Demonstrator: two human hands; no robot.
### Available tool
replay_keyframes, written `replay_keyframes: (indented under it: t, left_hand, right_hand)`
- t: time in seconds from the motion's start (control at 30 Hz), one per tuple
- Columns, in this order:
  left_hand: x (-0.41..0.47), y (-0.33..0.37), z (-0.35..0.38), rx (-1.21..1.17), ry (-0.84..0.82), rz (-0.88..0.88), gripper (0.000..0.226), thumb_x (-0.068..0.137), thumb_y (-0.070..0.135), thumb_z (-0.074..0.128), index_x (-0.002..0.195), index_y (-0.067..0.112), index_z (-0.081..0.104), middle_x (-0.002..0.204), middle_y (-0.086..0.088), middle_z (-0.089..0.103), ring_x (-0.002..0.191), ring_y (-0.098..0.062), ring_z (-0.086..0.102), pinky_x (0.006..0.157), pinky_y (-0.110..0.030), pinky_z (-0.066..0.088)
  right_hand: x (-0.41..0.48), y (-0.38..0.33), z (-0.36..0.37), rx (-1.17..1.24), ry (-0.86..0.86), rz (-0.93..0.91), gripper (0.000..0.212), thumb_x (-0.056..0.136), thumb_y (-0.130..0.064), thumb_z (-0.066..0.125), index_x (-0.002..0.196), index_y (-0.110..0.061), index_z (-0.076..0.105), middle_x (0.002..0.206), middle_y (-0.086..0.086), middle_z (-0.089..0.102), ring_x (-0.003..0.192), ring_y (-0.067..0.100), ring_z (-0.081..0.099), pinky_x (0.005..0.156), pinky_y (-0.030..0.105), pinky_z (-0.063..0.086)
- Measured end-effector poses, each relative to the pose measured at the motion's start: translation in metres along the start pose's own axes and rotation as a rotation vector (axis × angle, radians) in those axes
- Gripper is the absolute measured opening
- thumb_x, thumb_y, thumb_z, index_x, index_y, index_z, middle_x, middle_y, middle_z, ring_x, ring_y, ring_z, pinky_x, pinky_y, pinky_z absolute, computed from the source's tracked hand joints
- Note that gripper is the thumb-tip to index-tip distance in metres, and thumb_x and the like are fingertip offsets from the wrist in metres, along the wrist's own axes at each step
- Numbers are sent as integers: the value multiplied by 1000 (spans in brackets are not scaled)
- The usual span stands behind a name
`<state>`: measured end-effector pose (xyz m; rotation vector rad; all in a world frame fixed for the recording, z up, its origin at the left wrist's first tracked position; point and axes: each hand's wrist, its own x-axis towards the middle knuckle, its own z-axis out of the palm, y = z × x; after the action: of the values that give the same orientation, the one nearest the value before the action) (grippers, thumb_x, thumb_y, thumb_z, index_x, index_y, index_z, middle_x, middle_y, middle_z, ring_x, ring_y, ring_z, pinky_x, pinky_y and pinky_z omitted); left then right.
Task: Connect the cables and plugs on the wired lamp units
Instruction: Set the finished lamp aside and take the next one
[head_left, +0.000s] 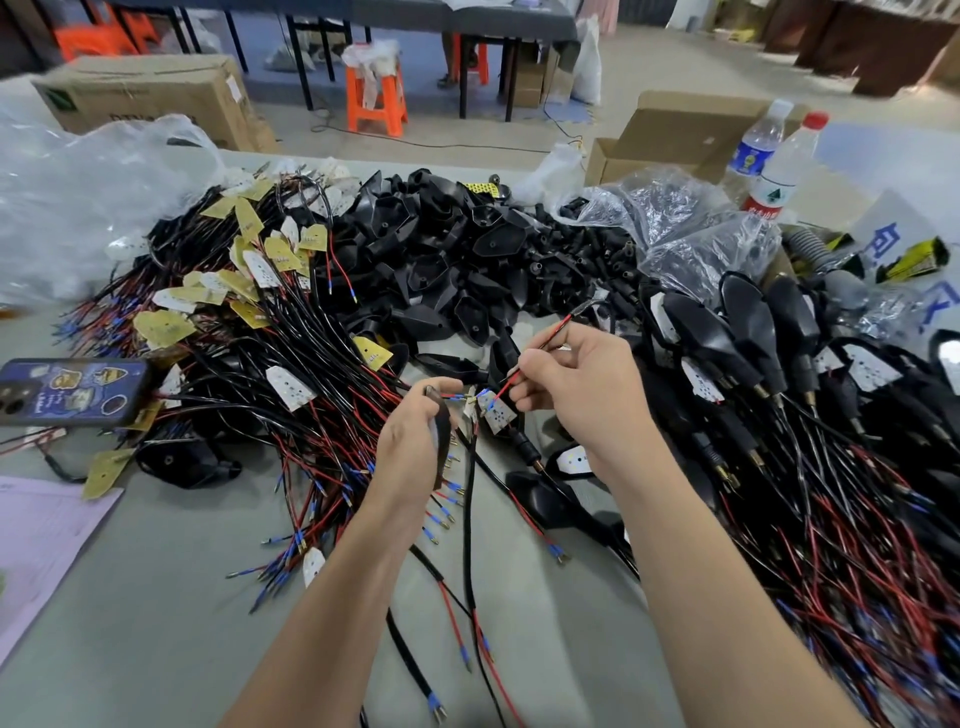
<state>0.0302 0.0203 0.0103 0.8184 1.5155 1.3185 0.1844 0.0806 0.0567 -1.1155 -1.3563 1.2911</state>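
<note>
Hands meet over the grey table (171, 571), between wire heaps (322, 405). Left hand (413, 447) curls round a black sleeved cable (442, 434); right hand (576, 395) pinches a red lead (511, 378), tip aimed at the small white lamp board (497, 414) between them. Advice: steady the board, feed the tip straight, avoid neighbouring blue terminals (485, 392). Joint itself too small to make out; whether the lead touches the board, cannot tell.

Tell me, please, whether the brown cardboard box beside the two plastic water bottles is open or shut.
Open: the brown cardboard box has its lid flap standing up, and the hollow inside shows.
</note>
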Motion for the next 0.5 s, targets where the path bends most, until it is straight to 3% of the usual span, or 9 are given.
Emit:
replay_keyframes:
  t: [0.07, 0.17, 0.33, 0.4, 0.5]
  left_hand:
    - [0, -1, 0, 9, -10, -34, 43, 77, 28, 42, 107, 28, 74, 86, 0, 64, 82, -16, 56, 73, -32, 45]
    - [2, -3, -5, -5, -114, -6, 25, 98, 15, 57, 111, 27, 73, 78, -1, 65, 65, -17, 56, 54, -30, 46]
    - [3, -5, -12, -212, -115, -23, 16, 94, 0, 70, 103, 12, 74, 71, -6, 68, 59, -25, 64, 49, -31, 53]
    - [4, -4, -10, -246, -84, -50, 13, 95, 3, 68, 103, 11, 74, 70, -4, 67, 56, -26, 59, 47, -31, 51]
    - [1, -2, -4, -224, -74, -59, 24, 98, 30, 57, 91, 19, 76, 73, -6, 65, 55, -26, 55, 46, -33, 48]
  right_hand:
    - [-2, 2, 3, -21, -6, 0, 15, 92, 5, 60, 83, -5, 66, 65, 22, 67, 58, 25, 69, 56, 30, 57]
    - [-4, 4, 5, -91, -9, -8, 15, 93, 3, 60, 83, -6, 65, 65, 16, 70, 58, 29, 68, 59, 37, 61]
    - [-6, 1, 1, -141, -34, 4, 11, 90, 4, 60, 84, -4, 65, 63, 13, 70, 55, 26, 68, 55, 30, 55]
    - [-7, -1, 1, -143, -49, 13, 13, 90, 3, 61, 83, -6, 66, 62, 13, 69, 55, 26, 67, 53, 29, 54]
    - [-8, -3, 5, -175, -96, 43, 16, 89, 1, 65, 76, -8, 68, 61, 14, 69, 53, 26, 66, 52, 31, 54]
